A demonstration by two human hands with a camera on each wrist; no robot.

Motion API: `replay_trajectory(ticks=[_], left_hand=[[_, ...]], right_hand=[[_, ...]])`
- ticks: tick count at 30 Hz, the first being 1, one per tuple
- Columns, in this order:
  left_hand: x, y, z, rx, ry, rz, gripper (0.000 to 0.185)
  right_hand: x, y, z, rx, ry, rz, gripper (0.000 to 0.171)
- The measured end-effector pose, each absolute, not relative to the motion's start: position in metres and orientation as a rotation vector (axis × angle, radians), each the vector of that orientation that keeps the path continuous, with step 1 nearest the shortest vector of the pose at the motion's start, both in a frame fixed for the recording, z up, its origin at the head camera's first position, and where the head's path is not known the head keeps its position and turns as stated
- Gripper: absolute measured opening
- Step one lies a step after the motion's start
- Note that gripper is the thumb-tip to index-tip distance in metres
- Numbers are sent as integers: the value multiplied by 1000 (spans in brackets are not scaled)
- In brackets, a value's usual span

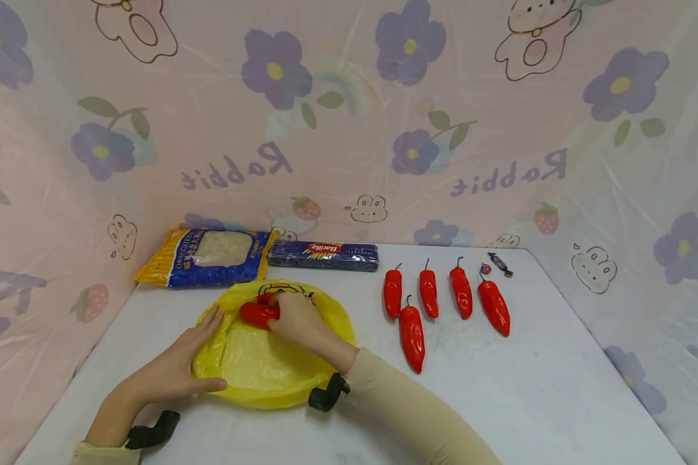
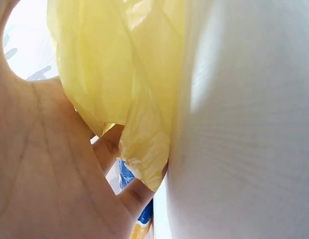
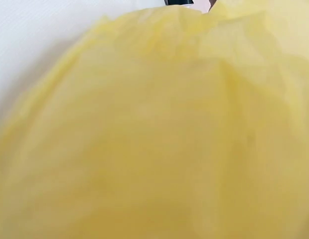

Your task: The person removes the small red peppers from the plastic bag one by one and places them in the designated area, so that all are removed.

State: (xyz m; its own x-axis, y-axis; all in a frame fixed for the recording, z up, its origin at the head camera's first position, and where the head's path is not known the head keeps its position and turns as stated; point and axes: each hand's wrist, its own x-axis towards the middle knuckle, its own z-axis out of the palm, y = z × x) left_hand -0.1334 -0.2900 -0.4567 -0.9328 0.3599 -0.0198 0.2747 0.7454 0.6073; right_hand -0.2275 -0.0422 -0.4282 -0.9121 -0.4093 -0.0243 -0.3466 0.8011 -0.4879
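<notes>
A yellow plastic bag [image 1: 267,394] lies on the white table with its mouth spread wide. Inside it my right hand [image 1: 299,320] grips a red chili pepper [image 1: 258,316]; another bit of red shows just behind, partly hidden by the fingers. My left hand [image 1: 177,361] rests along the bag's left side, thumb and fingers spread. In the left wrist view, folds of the bag [image 2: 119,59] lie against the fingers beyond the palm. Yellow plastic [image 3: 159,139] fills most of the right wrist view, and the right fingers are hidden there.
Several red peppers [image 1: 412,339] lie right of the bag. A lollipop [image 1: 485,267] and a wrapped candy [image 1: 500,264] sit at the back right. Along the back wall are a blue-yellow noodle packet [image 1: 221,250] and a dark blue spaghetti box [image 1: 322,256].
</notes>
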Motion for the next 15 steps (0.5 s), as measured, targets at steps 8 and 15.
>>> replay_trajectory(ticks=[8, 15], left_hand=[[-133, -289, -454, 524, 2806, 952, 120], [-133, -289, -454, 519, 2804, 955, 121]], right_hand=[[-225, -43, -426, -614, 2836, -738, 38], [-224, -43, -425, -672, 2830, -733, 36]])
